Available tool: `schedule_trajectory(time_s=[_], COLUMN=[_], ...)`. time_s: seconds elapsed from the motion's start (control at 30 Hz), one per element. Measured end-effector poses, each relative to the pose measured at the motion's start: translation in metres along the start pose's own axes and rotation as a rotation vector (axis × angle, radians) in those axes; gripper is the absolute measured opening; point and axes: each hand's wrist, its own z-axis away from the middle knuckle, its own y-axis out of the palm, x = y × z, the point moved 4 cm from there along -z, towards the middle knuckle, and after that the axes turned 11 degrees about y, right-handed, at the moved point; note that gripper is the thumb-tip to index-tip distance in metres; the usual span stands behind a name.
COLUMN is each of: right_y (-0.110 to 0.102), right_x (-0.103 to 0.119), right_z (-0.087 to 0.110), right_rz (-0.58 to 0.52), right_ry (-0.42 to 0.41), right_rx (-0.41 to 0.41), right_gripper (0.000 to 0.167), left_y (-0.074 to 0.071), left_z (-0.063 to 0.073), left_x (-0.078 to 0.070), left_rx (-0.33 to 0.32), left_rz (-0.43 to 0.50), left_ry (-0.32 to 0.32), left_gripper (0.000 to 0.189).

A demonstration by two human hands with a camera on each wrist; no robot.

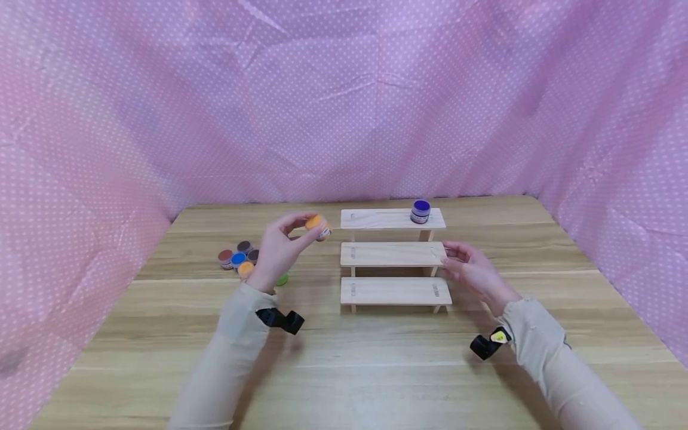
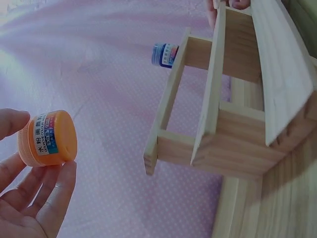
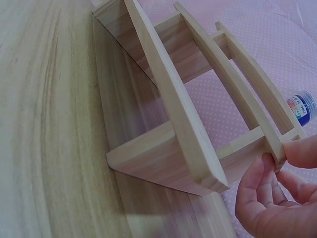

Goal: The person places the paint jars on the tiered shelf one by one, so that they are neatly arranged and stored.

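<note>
My left hand [image 1: 283, 246] holds an orange jar of gouache paint [image 1: 318, 227] in the air, left of a three-step wooden rack [image 1: 395, 254]. In the left wrist view the thumb and fingers pinch the orange jar [image 2: 49, 139], its printed label showing. With thumb and fingertips my right hand [image 1: 475, 272] grips the right end of the middle step; the right wrist view shows the fingers [image 3: 252, 186] under the board and the thumb above. On the top step, toward its right end, stands a purple-blue paint jar [image 1: 420, 212].
Left of the rack, partly behind the left hand, several paint jars cluster on the wooden table [image 1: 344, 370]: a red-brown jar [image 1: 226, 258], a blue jar [image 1: 238, 260], another orange jar [image 1: 245, 270] and dark ones. A green jar [image 1: 282, 279] sits beside the left wrist. Pink dotted cloth [image 1: 344, 107] hangs behind.
</note>
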Motion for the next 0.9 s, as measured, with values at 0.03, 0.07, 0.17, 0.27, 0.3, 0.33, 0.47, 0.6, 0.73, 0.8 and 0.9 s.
schedule_trajectory(time_s=[0.03, 0.07, 0.17, 0.27, 0.3, 0.33, 0.47, 0.6, 0.73, 0.8, 0.9], right_y=[0.000, 0.001, 0.002, 0.002, 0.002, 0.002, 0.002, 0.002, 0.002, 0.002, 0.001], right_x=[0.000, 0.000, 0.001, 0.002, 0.002, 0.002, 0.003, 0.003, 0.002, 0.001, 0.001], right_z=[0.000, 0.000, -0.001, -0.001, -0.001, 0.000, 0.000, 0.000, 0.001, 0.001, 0.000], right_rz=[0.002, 0.002, -0.004, -0.017, -0.022, -0.026, -0.023, -0.011, -0.015, -0.019, -0.025], right_ry=[-0.001, -0.005, -0.009, -0.007, -0.005, -0.005, -0.010, -0.012, -0.014, -0.020, -0.029], right_rx=[-0.001, 0.001, -0.002, -0.002, -0.003, -0.003, 0.000, 0.000, 0.002, 0.003, 0.007], right_gripper=[0.056, 0.056, 0.056, 0.057, 0.057, 0.057, 0.057, 0.056, 0.056, 0.057, 0.057], left_y=[0.002, 0.004, 0.009, 0.014, 0.016, 0.018, 0.027, 0.037, 0.048, 0.052, 0.058], left_z=[-0.002, -0.003, -0.007, -0.011, -0.012, -0.013, -0.017, -0.023, -0.029, -0.032, -0.036], left_x=[-0.001, -0.002, -0.003, -0.003, -0.004, -0.004, -0.004, -0.001, 0.002, 0.004, 0.005], left_rx=[-0.002, -0.003, -0.010, -0.015, -0.017, -0.020, -0.019, -0.003, 0.027, 0.038, 0.059], left_rz=[0.010, 0.019, 0.035, 0.044, 0.049, 0.055, 0.057, 0.041, 0.033, 0.023, 0.001], left_ry=[0.010, 0.018, 0.038, 0.061, 0.070, 0.079, 0.105, 0.121, 0.123, 0.108, 0.085], left_gripper=[0.039, 0.038, 0.036, 0.036, 0.036, 0.035, 0.033, 0.032, 0.032, 0.033, 0.034])
